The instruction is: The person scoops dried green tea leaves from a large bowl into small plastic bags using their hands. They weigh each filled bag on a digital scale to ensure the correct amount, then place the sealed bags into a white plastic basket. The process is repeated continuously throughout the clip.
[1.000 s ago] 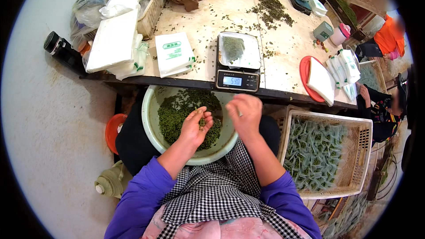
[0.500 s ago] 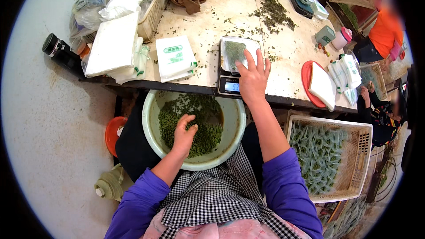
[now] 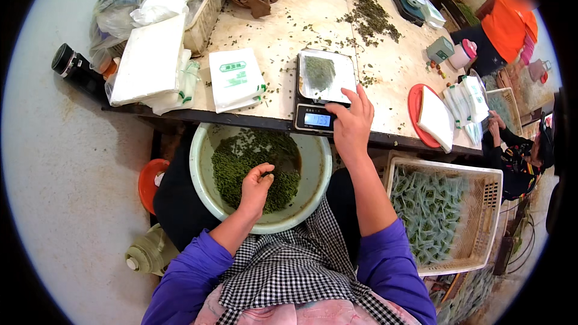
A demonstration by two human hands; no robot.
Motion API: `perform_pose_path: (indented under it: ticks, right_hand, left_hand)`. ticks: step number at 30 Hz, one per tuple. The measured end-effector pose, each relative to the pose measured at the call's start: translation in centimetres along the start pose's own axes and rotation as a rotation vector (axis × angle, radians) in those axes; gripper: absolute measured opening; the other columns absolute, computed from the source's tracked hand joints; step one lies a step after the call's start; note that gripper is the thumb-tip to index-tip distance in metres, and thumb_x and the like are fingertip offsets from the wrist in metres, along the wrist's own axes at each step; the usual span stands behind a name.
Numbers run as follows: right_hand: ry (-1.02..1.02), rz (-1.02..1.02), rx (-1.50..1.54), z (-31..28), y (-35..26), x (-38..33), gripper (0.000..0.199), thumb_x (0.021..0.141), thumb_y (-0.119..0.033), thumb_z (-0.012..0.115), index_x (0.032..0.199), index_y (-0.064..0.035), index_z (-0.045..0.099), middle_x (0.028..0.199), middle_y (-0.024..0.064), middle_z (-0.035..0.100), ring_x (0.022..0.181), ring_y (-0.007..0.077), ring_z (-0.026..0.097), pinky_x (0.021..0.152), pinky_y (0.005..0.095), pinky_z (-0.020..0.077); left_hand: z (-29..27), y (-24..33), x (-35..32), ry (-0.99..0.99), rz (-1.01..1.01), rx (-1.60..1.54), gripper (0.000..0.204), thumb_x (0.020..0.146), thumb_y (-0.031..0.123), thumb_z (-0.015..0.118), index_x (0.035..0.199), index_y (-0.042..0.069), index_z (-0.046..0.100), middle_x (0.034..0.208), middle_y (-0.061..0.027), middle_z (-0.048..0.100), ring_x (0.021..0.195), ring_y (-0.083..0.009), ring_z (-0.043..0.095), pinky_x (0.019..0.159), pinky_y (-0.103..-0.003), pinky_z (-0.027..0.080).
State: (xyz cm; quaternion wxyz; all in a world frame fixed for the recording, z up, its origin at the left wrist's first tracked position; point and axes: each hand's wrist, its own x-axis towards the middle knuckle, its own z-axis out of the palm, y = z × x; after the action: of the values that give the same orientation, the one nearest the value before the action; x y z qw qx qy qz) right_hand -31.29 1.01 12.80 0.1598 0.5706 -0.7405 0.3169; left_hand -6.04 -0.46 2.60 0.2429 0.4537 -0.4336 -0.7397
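On the table edge stands a small digital scale [image 3: 315, 121] with a lit display. A clear bag of dark green, tea-like bits [image 3: 319, 73] lies flat on its pan. My right hand [image 3: 354, 117] is at the scale's right side, fingers apart, fingertips close to the pan and the display; it grips nothing. Over a pale green basin [image 3: 200, 189] in my lap hangs my left hand [image 3: 256, 191], thumb and fingers drawn together. Whatever is between those fingertips is too small to make out. Rolled green leaf pellets [image 3: 229, 171] fill part of the basin.
Left of the scale lies a stack of printed plastic bags [image 3: 236, 81]. A red plate [image 3: 416, 108] holds white sheets at right. Below it, a crate [image 3: 481, 222] contains many filled bags. Loose leaves [image 3: 376, 21] are scattered farther back. Two other people are at right.
My right hand has drawn back from the bag on the pan toward the scale's lower right edge. My left hand's fingers have come together above the basin. The person in orange has shifted.
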Motion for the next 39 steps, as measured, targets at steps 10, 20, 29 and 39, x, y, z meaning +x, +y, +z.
perform_pose_path:
  ticks: [10, 20, 29, 39]
  right_hand:
    - [-0.02, 0.041, -0.008, 1.5, -0.3, -0.6, 0.035, 0.074, 0.012, 0.058, 0.093, -0.0141, 0.072, 0.127, 0.011, 0.054, 0.133, 0.0377, 0.04, 0.106, 0.0539, 0.0319]
    - [0.161, 0.201, 0.224, -0.5, 1.1, -4.1, 0.02, 0.08, 0.002, 0.062, 0.097, -0.0073, 0.069, 0.115, 0.0111, 0.062, 0.113, 0.0318, 0.056, 0.098, 0.042, 0.0395]
    - [0.111, 0.243, 0.156, 1.1, 2.6, -0.5, 0.035, 0.079, -0.011, 0.068, 0.113, -0.0087, 0.063, 0.117, 0.0099, 0.062, 0.114, 0.0286, 0.054, 0.101, 0.0432, 0.0337]
    - [-0.176, 0.346, -0.118, 4.2, 1.8, 5.7, 0.054, 0.075, -0.023, 0.077, 0.125, -0.0102, 0.059, 0.118, 0.0097, 0.064, 0.116, 0.0268, 0.054, 0.103, 0.0443, 0.0331]
  left_hand:
    - [-0.2, -0.9, 0.3, 0.035, 0.055, -0.055, 0.025, 0.094, 0.003, 0.057, 0.119, 0.002, 0.06, 0.122, -0.0047, 0.059, 0.101, -0.0123, 0.055, 0.092, -0.028, 0.044]
    - [-0.4, -1.6, 1.2, 0.085, 0.104, -0.13, 0.021, 0.094, 0.001, 0.056, 0.113, 0.001, 0.062, 0.104, -0.0028, 0.062, 0.09, -0.0094, 0.055, 0.085, -0.025, 0.045]
    - [-1.3, -1.4, 1.8, 0.095, 0.129, -0.165, 0.018, 0.093, 0.0, 0.055, 0.11, 0.0, 0.062, 0.097, -0.0018, 0.06, 0.086, -0.0095, 0.053, 0.08, -0.025, 0.044]
    - [-0.5, -1.0, 1.4, 0.093, 0.119, -0.169, 0.017, 0.093, 0.001, 0.057, 0.109, 0.0, 0.062, 0.095, -0.0022, 0.061, 0.081, -0.0093, 0.052, 0.076, -0.025, 0.044]
